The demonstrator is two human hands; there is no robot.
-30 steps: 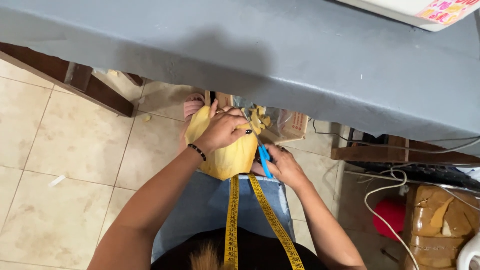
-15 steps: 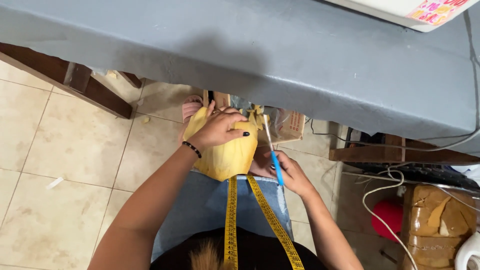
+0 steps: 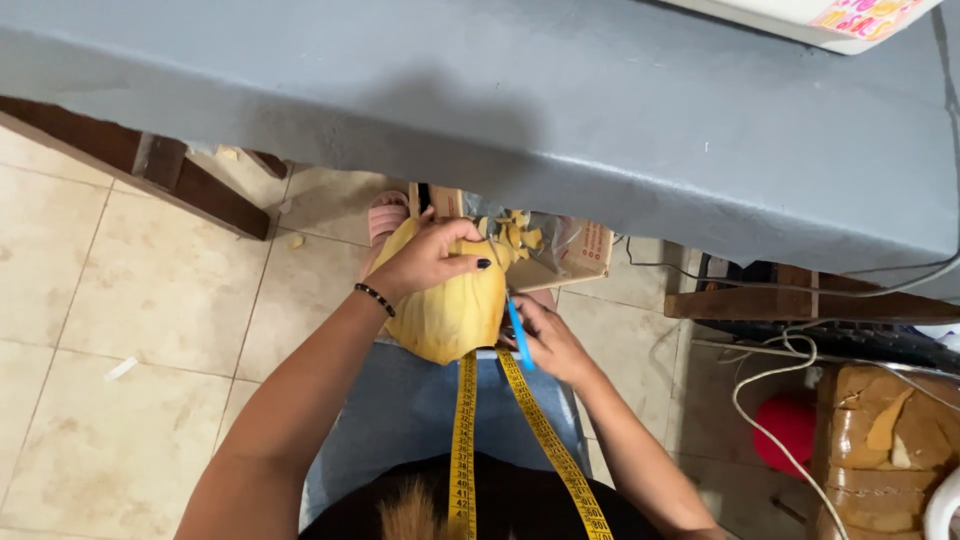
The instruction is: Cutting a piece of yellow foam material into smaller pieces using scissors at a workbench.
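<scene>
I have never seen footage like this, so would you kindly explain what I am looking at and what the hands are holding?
There is no machine: a camera worn on a seated person's head looks down at their own two bare hands and lap. The left hand grips a piece of yellow fabric. The right hand holds a slim blue tool against its edge; what kind is unclear. A yellow measuring tape hangs from the neck. Above is a grey table, with a cardboard box of scraps on the tiled floor beneath.

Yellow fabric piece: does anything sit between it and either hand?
Nothing visible does. The left hand rests directly on the yellow fabric piece, and the right hand, holding a blue tool, is at its right edge.
</scene>
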